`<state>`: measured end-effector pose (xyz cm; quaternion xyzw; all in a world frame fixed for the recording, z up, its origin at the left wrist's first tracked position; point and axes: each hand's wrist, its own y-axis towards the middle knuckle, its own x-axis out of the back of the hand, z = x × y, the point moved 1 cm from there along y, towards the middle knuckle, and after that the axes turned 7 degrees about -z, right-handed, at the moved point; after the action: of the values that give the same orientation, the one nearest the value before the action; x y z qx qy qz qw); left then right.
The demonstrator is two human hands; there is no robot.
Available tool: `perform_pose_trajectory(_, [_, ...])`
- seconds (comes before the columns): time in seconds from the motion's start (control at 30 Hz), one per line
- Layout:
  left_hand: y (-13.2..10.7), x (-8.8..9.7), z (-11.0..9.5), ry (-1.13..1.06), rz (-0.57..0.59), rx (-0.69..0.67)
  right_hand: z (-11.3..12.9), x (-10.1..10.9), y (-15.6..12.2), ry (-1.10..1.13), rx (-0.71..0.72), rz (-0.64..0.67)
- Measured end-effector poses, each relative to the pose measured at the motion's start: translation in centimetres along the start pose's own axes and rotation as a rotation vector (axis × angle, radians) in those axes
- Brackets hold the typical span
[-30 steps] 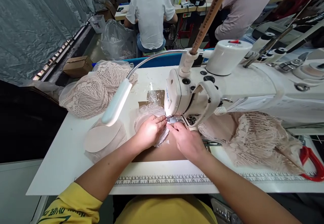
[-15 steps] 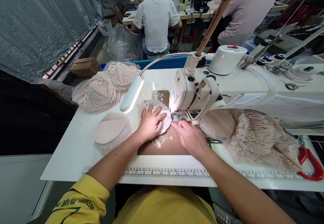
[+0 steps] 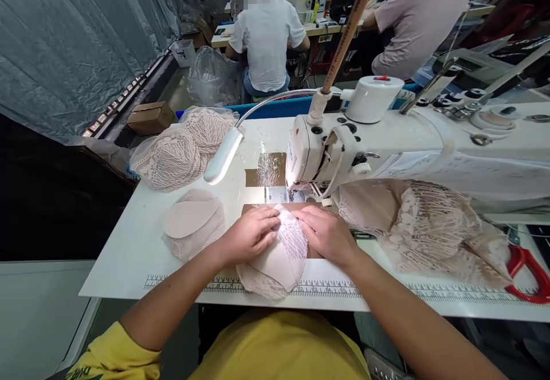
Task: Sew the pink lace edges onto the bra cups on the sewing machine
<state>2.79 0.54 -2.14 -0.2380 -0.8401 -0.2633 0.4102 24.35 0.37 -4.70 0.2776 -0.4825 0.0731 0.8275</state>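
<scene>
A pale lace bra cup (image 3: 275, 268) lies just in front of the sewing machine (image 3: 303, 148), its near part over the printed ruler scale. My left hand (image 3: 253, 232) pinches the cup's upper left edge, fingers together. On its right edge, my right hand (image 3: 323, 230) is closed with the fingertips at the lace. The undersides of both grips are hidden. Behind the cup, the needle area (image 3: 295, 195) has no fabric under it. A second cup piece (image 3: 193, 222) rests on the table to the left.
Stacked lace cups (image 3: 180, 151) sit at the back left, beside a lamp head (image 3: 223, 156) on a bendable neck. More lace fabric (image 3: 429, 228) and red-handled scissors (image 3: 528, 274) lie at right. Two people sit working beyond the machine.
Both hands have drawn the lace cup from under the needle toward me and turned it. My left hand's fingers, spread flat before, now close on its edge.
</scene>
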Motion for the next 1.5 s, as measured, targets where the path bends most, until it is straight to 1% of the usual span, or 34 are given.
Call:
perform_pose_trajectory(0.07, [0.9, -0.8, 0.2, 0.081, 0.054, -0.073, 0.2, 0.0, 0.2, -0.101, 0.018, 0.051])
perform_pose_trajectory(0.13, [1.7, -1.3, 0.2, 0.125, 0.074, -0.123, 0.4, 0.0, 0.5, -0.222, 0.005, 0.109])
perform_pose_trajectory(0.23, [2.6, -1.4, -0.1, 0.188, 0.091, -0.102, 0.7, 0.1, 0.7, -0.322, -0.035, 0.171])
perform_pose_trajectory(0.33, [3.0, -1.2, -0.1, 0.253, 0.093, -0.035, 0.9, 0.2, 0.9, -0.357, -0.063, 0.194])
perform_pose_trajectory(0.43, [3.4, -1.1, 0.2, 0.267, 0.108, -0.026, 1.0, 0.2, 1.0, -0.373, -0.091, 0.215])
perform_pose_trajectory(0.67, [4.8, -0.5, 2.1, 0.254, 0.178, -0.124, 1.2, 0.3, 1.6, -0.366, -0.139, 0.226])
perform_pose_trajectory(0.8, [5.1, -0.3, 3.1, 0.244, 0.192, -0.190, 1.1, 0.3, 1.5, -0.353, -0.130, 0.202])
perform_pose_trajectory(0.87, [4.8, -0.2, 3.2, 0.241, 0.184, -0.208, 0.7, 0.1, 1.2, -0.332, -0.102, 0.166])
perform_pose_trajectory(0.93, [4.3, 0.0, 2.8, 0.241, 0.154, -0.208, 0.3, -0.1, 0.8, -0.305, -0.074, 0.098])
perform_pose_trajectory(1.03, [3.2, 0.2, 1.3, 0.206, 0.080, -0.177, -0.4, -0.2, 0.3, -0.279, -0.066, 0.001])
perform_pose_trajectory(1.1, [2.6, -0.1, 0.1, 0.197, 0.046, -0.132, -0.6, -0.2, 0.2, -0.275, -0.073, -0.016])
perform_pose_trajectory(1.2, [2.0, -1.0, -0.8, 0.275, 0.012, -0.069, -0.6, 0.2, 0.3, -0.257, -0.086, -0.009])
perform_pose_trajectory(1.3, [1.8, -1.9, -0.6, 0.316, -0.035, -0.071, -0.3, 0.9, 0.2, -0.155, -0.071, -0.009])
perform_pose_trajectory(1.37, [1.7, -2.1, -0.3, 0.302, -0.050, -0.091, 0.0, 1.4, 0.0, -0.052, -0.017, 0.014])
perform_pose_trajectory(1.43, [1.6, -2.0, 0.1, 0.276, -0.048, -0.110, 0.5, 1.8, -0.2, 0.013, 0.060, 0.090])
perform_pose_trajectory(1.5, [1.5, -1.7, 0.3, 0.243, -0.035, -0.118, 0.9, 1.9, -0.5, -0.013, 0.122, 0.190])
